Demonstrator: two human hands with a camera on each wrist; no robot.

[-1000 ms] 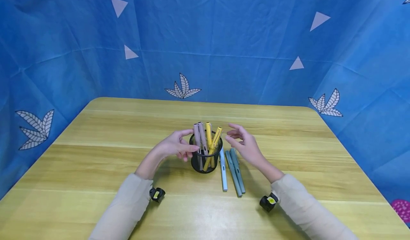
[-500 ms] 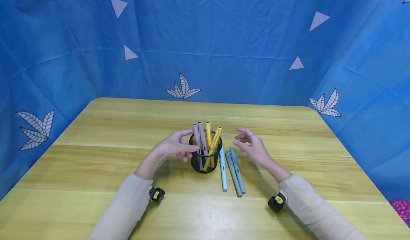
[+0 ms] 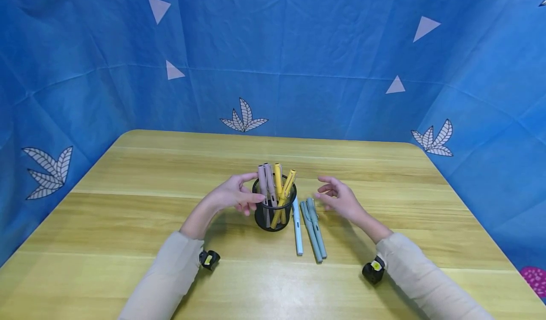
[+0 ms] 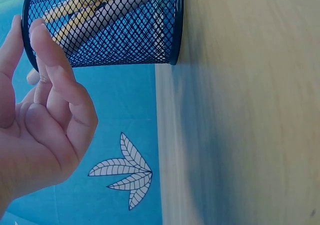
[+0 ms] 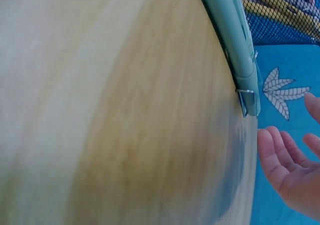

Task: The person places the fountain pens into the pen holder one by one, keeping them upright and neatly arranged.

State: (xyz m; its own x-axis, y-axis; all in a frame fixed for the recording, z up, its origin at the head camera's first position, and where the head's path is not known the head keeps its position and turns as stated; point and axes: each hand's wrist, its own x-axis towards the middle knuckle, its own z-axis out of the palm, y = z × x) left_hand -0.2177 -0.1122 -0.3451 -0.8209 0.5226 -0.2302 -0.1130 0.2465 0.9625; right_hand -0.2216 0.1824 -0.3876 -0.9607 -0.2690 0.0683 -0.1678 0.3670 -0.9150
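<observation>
Nearest the person, two sleeved forearms reach out over the wooden counter [image 3: 128,206], each with a small black camera at the wrist. Just ahead of them three pens lie side by side on the counter: a light blue pen [image 3: 297,227] and two grey-green pens [image 3: 314,230], all just right of the black mesh pen cup [image 3: 273,213].

The left hand [image 3: 232,196] rests against the left side of the cup, its fingers [image 4: 55,70] loosely bent, the tips touching the mesh near the rim; they are not closed around it. The right hand [image 3: 341,199] hovers above the counter just right of the grey-green pens, palm turned inward, fingers [image 5: 280,152] apart and relaxed, holding nothing.

The cup stands upright near the counter's middle, holding two pinkish-grey pens [image 3: 265,180] and two yellow pens [image 3: 282,182]. Behind the counter hangs a blue cloth backdrop [image 3: 298,59] printed with leaves and triangles.
</observation>
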